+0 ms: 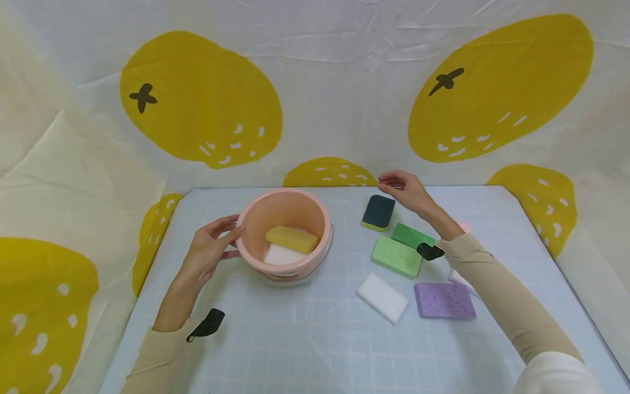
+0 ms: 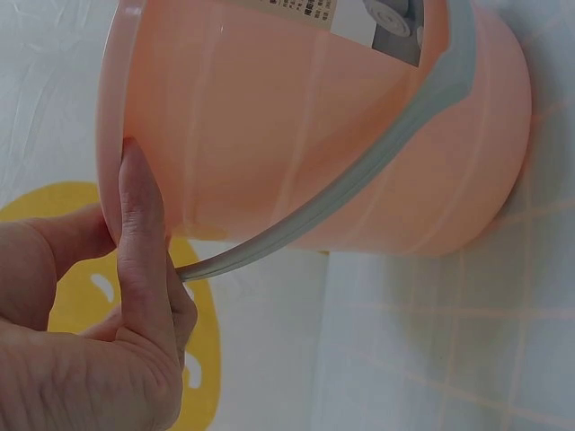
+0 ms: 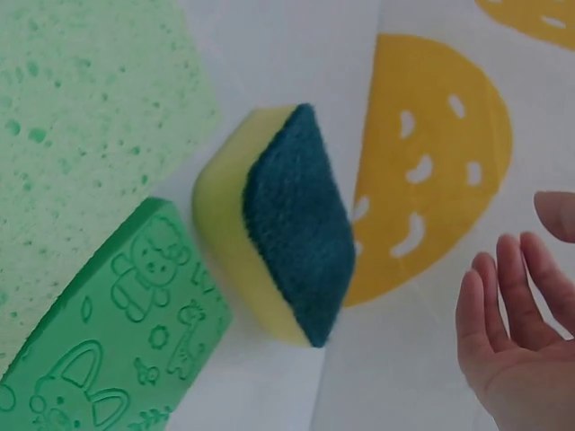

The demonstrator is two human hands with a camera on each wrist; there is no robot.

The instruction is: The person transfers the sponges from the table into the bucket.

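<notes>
My left hand (image 1: 210, 246) grips the rim of a pink bucket (image 1: 322, 219), thumb at the inside and fingers along the outer wall. The left wrist view shows the fingers under the bucket's rim, beside its grey handle (image 2: 359, 180). Inside the bucket lie a yellow sponge (image 1: 292, 239) and a white sponge (image 1: 281, 255). My right hand (image 1: 406, 191) hovers with relaxed fingers and holds nothing, just above and behind a yellow scrub sponge with a dark green pad (image 1: 379, 212). In the right wrist view that scrub sponge (image 3: 292, 224) sits apart from the fingers.
Toward the right lie a dark green sponge (image 1: 412, 236), a light green sponge (image 1: 396, 256), a white sponge (image 1: 382, 297) and a purple sponge (image 1: 445, 301). Another white piece (image 1: 460, 279) and something pink (image 1: 464, 226) are partly hidden by the right forearm. A patterned cloth wall (image 1: 344, 109) stands behind.
</notes>
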